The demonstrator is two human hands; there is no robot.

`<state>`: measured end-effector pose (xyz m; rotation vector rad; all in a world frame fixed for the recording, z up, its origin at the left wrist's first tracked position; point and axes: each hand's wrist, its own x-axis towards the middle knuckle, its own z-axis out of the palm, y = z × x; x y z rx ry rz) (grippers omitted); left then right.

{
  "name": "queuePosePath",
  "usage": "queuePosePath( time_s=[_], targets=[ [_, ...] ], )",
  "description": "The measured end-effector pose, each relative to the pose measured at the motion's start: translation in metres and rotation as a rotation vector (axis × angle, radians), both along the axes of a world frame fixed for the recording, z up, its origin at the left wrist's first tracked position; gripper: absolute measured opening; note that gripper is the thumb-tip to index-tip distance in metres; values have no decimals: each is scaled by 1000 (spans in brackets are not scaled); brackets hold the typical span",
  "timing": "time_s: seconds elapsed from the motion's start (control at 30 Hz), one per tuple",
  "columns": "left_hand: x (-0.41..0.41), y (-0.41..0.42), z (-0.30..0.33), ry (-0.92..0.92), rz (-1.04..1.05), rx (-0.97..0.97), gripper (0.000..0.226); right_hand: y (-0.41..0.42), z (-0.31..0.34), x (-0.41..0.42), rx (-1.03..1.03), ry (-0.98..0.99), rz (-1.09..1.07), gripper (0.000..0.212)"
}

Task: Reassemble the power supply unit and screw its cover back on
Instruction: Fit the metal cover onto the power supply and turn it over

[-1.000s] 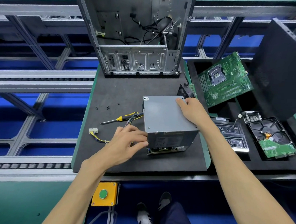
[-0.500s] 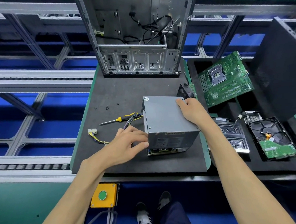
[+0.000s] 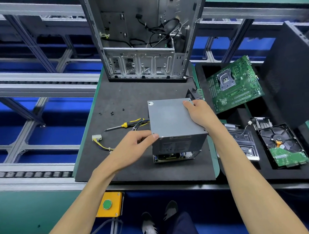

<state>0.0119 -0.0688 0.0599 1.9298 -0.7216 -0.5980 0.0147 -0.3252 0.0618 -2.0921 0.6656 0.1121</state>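
Power supply cover [image 3: 170, 118], a grey sheet-metal shell, is sitting over its base on the dark foam mat [image 3: 131, 93], directly between the two hands; a strip of circuit board is still showing below its near lip, so it looks not yet fully seated. Its longer side is running away from the person. Right hand [image 3: 200, 114] is lying on the far right corner, fingertips [image 3: 186, 103] curling over the far edge and gripping it. Left hand [image 3: 133, 146] is pinching the near left corner, thumb on top, fingers tucked down the left wall. Both hands are equally close, so pressing down evenly seems the likely next move. Just beyond the left fingers, a yellow-handled screwdriver [image 3: 123, 126] is lying by the cable bundle [image 3: 141, 123], and farther out several small black screws [image 3: 112, 112] are waiting.
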Motion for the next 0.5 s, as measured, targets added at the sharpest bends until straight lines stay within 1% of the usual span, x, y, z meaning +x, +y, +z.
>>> queuePosePath(
  time_s=[0.03,0.1,0.13,0.27,0.37,0.43,0.5],
  targets=[
    [-1,-1,1,16,6,11,49,-1,1,1,2,14,2,34],
    [-2,-3,2,18,24,16,52,-2,2,1,8,35,5,35],
    [-2,-3,3,18,36,4,51,-3,3,1,18,39,4,35],
    [2,-3,7,77,60,-58,44,-3,9,4,60,44,-9,22],
    [3,-4,6,108,69,-55,45,-3,12,3,91,-2,-28,20],
    [2,-6,2,136,103,-38,39,-4,13,1,87,-27,-40,25],
    [-1,-9,-2,201,113,-19,31,-5,12,-2,32,-28,-38,39]
  ],
)
